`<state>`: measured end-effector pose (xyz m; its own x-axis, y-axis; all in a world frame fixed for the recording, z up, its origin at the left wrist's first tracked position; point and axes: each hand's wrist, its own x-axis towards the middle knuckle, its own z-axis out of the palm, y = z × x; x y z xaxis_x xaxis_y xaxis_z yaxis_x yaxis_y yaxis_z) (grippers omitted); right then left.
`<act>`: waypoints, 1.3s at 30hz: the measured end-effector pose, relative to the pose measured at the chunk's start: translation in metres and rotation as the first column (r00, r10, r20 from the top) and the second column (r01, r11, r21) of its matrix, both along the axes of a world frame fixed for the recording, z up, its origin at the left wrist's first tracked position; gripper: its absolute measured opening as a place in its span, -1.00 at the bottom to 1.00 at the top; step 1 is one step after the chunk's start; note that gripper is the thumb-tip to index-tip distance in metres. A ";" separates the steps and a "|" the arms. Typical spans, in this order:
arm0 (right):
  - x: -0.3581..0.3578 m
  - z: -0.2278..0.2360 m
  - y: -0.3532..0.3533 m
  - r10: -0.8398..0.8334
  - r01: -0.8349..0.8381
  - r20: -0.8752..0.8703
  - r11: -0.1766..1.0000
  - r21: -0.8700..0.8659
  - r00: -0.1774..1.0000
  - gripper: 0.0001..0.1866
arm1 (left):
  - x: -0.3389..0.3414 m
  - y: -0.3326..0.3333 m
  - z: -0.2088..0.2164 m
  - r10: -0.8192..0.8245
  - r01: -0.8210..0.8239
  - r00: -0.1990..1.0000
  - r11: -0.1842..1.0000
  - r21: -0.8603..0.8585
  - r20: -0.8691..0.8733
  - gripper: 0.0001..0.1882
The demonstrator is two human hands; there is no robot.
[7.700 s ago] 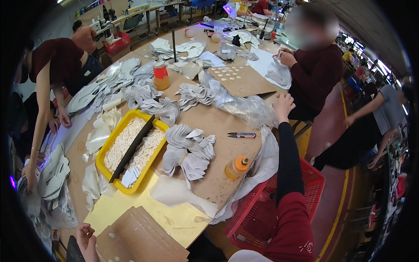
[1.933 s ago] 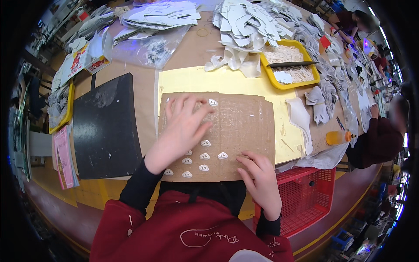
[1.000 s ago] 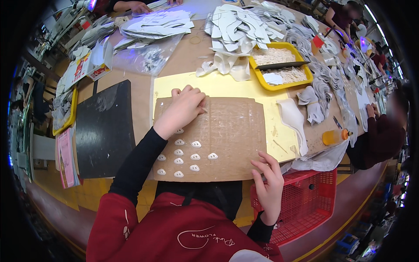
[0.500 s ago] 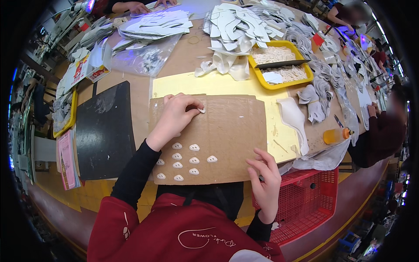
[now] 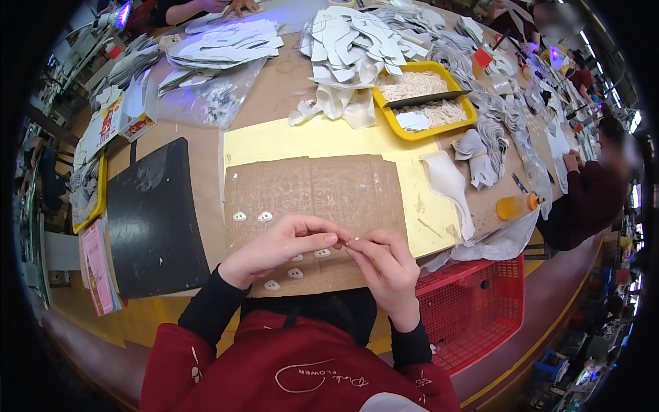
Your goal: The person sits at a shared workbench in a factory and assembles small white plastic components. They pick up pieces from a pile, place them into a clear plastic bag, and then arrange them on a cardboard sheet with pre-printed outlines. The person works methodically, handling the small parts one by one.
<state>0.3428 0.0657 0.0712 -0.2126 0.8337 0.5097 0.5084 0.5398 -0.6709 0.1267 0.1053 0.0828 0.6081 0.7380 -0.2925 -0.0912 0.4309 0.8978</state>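
My left hand (image 5: 288, 246) and my right hand (image 5: 388, 271) meet at their fingertips over the brown cardboard sheet (image 5: 343, 185). Both are closed in a pinch around a small white piece (image 5: 355, 239), which the fingers mostly cover. Scattered on the cardboard are several small, flat, rounded white pieces with two dark holes each: one white piece (image 5: 239, 216) sits toward the left edge, another white piece (image 5: 322, 253) just below the hands. My left hand and forearm hide part of the group.
Beneath the cardboard is a yellow sheet (image 5: 274, 137). A yellow tray (image 5: 412, 135) of small pale pieces, with a dark bar across it, stands beyond. Left is a black board (image 5: 154, 220); right, an orange-filled bottle (image 5: 515, 206) and a red crate (image 5: 473, 323). Stacked white cut pieces (image 5: 353, 41) stand behind.
My left hand has come down from the upper part of the cardboard toward me. My right hand, open at the right before, has moved in and closed at the left fingertips. The view has shifted slightly.
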 end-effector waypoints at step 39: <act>-0.015 -0.022 -0.014 -0.218 -0.448 -0.678 0.606 -0.658 0.702 -0.84 | -0.011 -0.026 -0.017 0.187 -0.190 0.982 0.975 -0.111 -0.039 -0.81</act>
<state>0.3277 0.0521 0.0494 -0.2403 0.9412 -0.2373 -0.2562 -0.2973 -0.9198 0.1152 0.0796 0.0654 0.4518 0.7994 -0.3961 -0.1563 0.5080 0.8470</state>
